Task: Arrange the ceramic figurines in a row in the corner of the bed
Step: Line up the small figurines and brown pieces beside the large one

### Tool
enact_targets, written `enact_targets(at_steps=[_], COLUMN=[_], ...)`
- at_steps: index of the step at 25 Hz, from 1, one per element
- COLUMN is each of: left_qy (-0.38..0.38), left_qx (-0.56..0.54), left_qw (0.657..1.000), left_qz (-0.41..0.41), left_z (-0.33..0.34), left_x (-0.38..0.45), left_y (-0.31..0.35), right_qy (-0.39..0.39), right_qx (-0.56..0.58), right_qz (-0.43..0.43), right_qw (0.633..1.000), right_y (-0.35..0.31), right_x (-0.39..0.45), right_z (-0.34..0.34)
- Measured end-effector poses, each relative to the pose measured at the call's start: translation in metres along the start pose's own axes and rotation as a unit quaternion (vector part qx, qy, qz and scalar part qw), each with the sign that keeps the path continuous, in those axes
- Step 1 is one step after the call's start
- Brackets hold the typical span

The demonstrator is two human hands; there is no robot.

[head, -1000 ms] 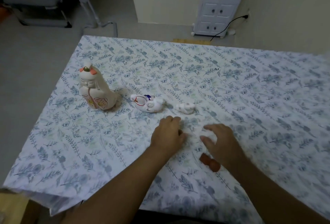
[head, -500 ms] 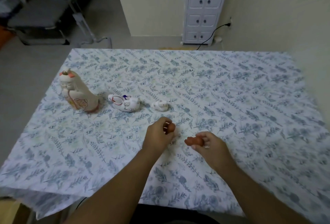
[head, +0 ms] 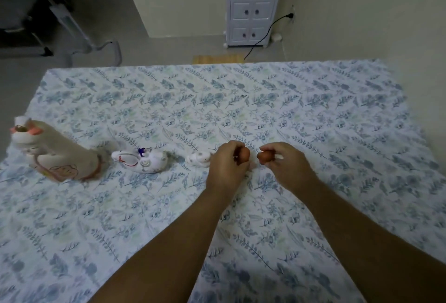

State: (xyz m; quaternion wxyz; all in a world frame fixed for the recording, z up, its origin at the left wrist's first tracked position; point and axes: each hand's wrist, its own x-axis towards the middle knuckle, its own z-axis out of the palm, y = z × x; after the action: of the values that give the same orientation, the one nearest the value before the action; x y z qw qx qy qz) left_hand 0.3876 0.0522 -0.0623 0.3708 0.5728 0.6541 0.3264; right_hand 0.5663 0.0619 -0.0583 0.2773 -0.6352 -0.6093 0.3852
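Observation:
Three pale figurines stand in a line on the floral bed sheet [head: 313,114]: a tall cream doll [head: 58,157] at the far left, a white horse with red lines [head: 142,161] beside it, and a small white one [head: 199,159] right of that. My left hand [head: 225,165] is closed on a small brown figurine [head: 245,154], just right of the small white one. My right hand [head: 286,166] grips a second small brown figurine [head: 265,156]. The two brown pieces are close together, slightly above the sheet.
The bed's far edge meets a grey floor. A white drawer cabinet [head: 253,5] stands against the wall beyond, with a black cable [head: 263,37] plugged in beside it. A metal frame [head: 96,44] stands on the floor at far left. A wall runs along the bed's right side.
Both hands picked small brown figurines off the sheet and carried them up toward the right end of the row. The view tilted, shifting the row left.

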Motion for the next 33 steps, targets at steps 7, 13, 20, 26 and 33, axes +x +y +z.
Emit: enact_targets(at_steps=[7, 13, 20, 26, 33], left_qy=[-0.031, -0.041, -0.046, -0.03, 0.021], left_qx=[-0.029, -0.011, -0.009, 0.011, 0.123], left_qw=[0.999, 0.999, 0.999, 0.999, 0.992], left_qz=[-0.008, 0.019, 0.014, -0.015, 0.03], left_z=[0.007, 0.01, 0.01, 0.002, -0.045], left_x=[0.006, 0.009, 0.01, -0.003, -0.057], left_y=[-0.027, -0.028, -0.024, -0.007, 0.019], right_qy=[0.017, 0.017, -0.042, -0.068, -0.034], right_qx=[0.013, 0.022, -0.053, -0.049, -0.221], right_qz=[0.017, 0.072, 0.017, 0.039, -0.102], right_qw=[1.0, 0.997, 0.998, 0.996, 0.969], right_y=[0.007, 0.018, 0.017, 0.004, -0.049], right_x=[0.006, 0.009, 0.009, -0.001, -0.035], right_z=[0.026, 0.031, 0.02, 0.012, 0.008])
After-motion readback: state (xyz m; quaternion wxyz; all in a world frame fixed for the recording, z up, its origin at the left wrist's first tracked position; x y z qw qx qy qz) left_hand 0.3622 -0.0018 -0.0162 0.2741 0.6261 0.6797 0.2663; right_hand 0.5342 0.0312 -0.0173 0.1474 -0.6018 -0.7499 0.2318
